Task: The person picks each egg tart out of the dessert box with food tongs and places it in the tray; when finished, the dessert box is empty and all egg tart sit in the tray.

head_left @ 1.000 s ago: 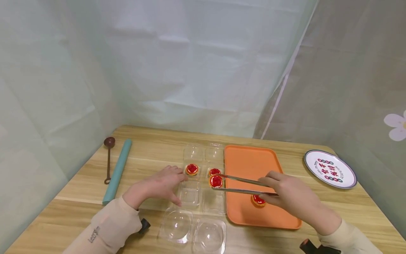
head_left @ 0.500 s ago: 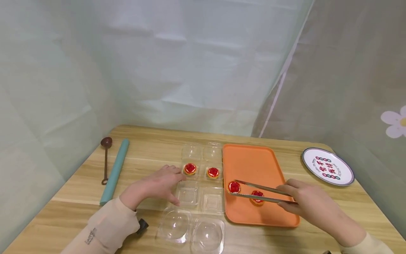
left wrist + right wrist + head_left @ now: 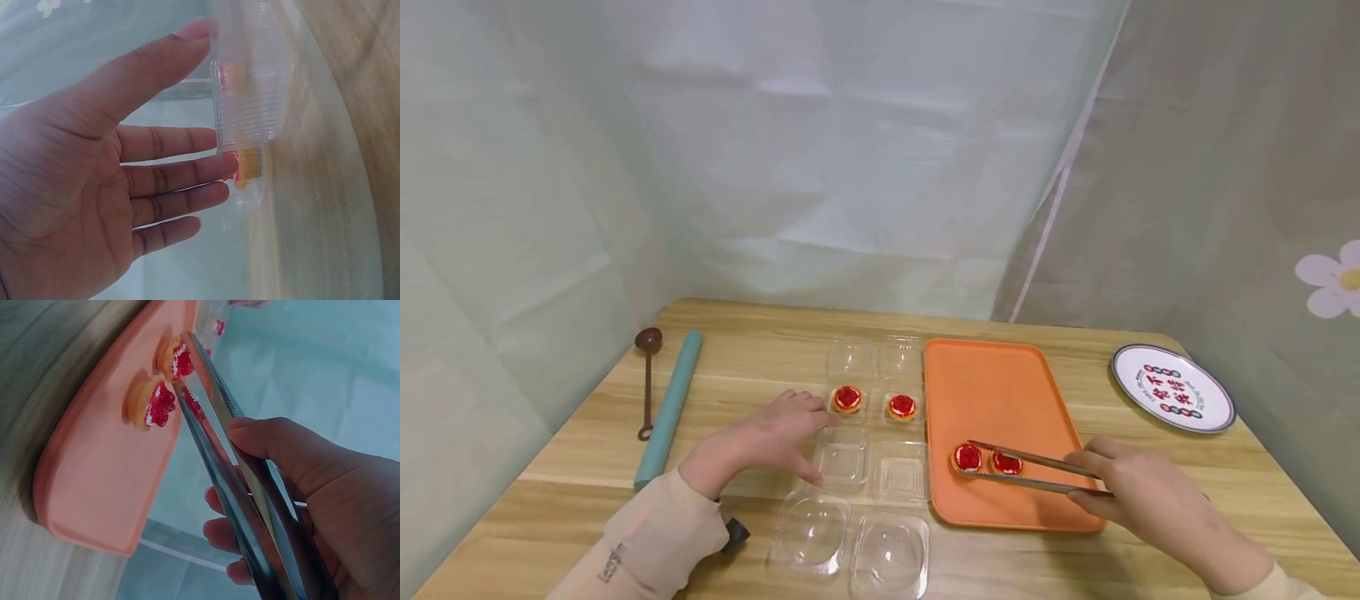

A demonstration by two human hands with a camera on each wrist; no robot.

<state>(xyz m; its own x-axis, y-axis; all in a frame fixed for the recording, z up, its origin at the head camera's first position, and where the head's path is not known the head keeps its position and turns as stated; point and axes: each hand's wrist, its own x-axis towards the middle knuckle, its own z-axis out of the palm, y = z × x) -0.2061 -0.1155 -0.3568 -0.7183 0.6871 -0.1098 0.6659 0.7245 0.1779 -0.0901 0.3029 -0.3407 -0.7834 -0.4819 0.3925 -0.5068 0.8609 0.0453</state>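
My right hand (image 3: pixel 1157 504) grips steel tongs (image 3: pixel 1037 483), whose toothed tips lie on either side of a red-topped tart (image 3: pixel 967 457) at the left part of the orange tray (image 3: pixel 992 383). A second tart (image 3: pixel 152 405) sits on the tray close beside it. My left hand (image 3: pixel 775 440) has its fingers extended at the left side of a clear plastic container (image 3: pixel 844 458); in the left wrist view the thumb and fingertips (image 3: pixel 212 169) are at its edge. Two more tarts, one on the left (image 3: pixel 847 399) and one on the right (image 3: pixel 902 407), sit in clear container compartments.
Clear domed lids (image 3: pixel 891 554) lie open toward the front edge, others behind the tarts. A teal rolling pin (image 3: pixel 670 408) and a brown ladle (image 3: pixel 648 375) lie at the left. A white plate (image 3: pixel 1172 387) with red lettering sits at the back right.
The right hand has drawn the tongs and the tart between their tips rightward from the containers, over the tray, to beside the other tart. The left hand stays in place.
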